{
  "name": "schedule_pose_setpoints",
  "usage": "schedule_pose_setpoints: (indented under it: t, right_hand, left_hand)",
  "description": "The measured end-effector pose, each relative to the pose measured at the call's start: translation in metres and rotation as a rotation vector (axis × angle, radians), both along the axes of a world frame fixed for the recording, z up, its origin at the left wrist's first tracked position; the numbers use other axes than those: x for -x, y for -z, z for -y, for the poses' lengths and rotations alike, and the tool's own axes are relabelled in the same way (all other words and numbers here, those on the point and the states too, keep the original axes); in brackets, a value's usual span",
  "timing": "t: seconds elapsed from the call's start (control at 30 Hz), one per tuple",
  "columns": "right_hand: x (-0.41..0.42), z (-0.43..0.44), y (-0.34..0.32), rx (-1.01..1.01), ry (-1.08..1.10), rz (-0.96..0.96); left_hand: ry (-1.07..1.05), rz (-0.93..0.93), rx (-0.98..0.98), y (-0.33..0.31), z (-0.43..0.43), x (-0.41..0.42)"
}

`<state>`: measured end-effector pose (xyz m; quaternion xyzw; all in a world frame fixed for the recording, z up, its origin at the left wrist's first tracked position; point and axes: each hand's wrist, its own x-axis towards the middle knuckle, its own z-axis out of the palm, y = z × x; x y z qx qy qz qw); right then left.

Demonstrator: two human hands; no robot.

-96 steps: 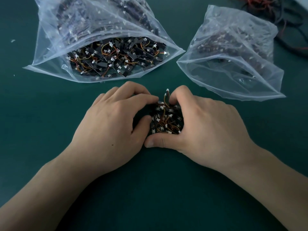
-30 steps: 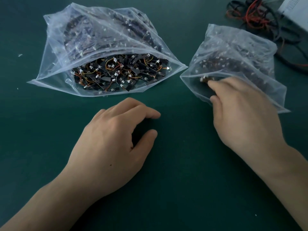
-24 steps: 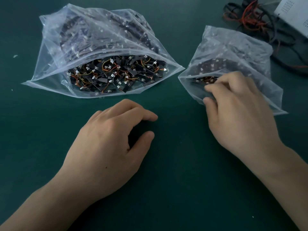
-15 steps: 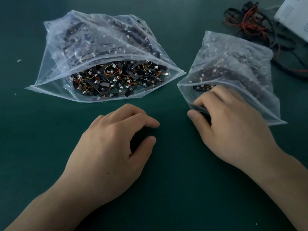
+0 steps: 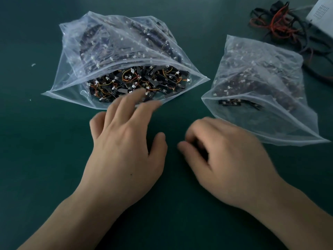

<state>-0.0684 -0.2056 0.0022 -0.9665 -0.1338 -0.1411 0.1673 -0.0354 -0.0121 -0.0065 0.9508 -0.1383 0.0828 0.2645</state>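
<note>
left hand spreads wide, fingertips over the open lip of the large clear plastic bag of small black wired boards. right hand curls (blurred, can't tell if holding) just off the smaller clear plastic bag; dark green tabletop shows between the bags.

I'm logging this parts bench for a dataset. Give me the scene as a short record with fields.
surface: dark green table
large bag: clear plastic, mouth open, full of small black wired modules
small bag: clear, right of it, mouth open, fewer modules showing
left hand: fingers straight, tips at the large bag's mouth
right hand: loosely curled, blurred, near the small bag, nothing seen in it
far right: tangled red and black cables, white box
</note>
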Motion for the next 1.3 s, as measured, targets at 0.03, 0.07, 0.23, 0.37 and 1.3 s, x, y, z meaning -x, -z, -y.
schedule_pose_setpoints:
  t: [0.03,0.07,0.23,0.37,1.3]
  right_hand:
    - [-0.002,-0.008,0.001,-0.004,-0.011,-0.036]
    - [-0.005,-0.015,0.001,-0.002,-0.002,-0.065]
    - [-0.027,-0.024,0.006,-0.016,0.149,-0.071]
    - [-0.022,-0.015,0.007,-0.132,0.101,-0.068]
    - [0.019,-0.017,0.006,0.051,0.174,-0.264]
  left_hand:
    - [-0.027,-0.014,-0.016,-0.002,0.003,-0.003]
    - [-0.049,-0.034,-0.039,-0.003,0.006,-0.007]
    - [-0.1,-0.105,-0.175,-0.004,0.02,-0.02]
    - [-0.055,-0.053,-0.19,-0.003,0.015,-0.015]
    - [0.03,-0.118,-0.278,-0.002,0.013,0.003]
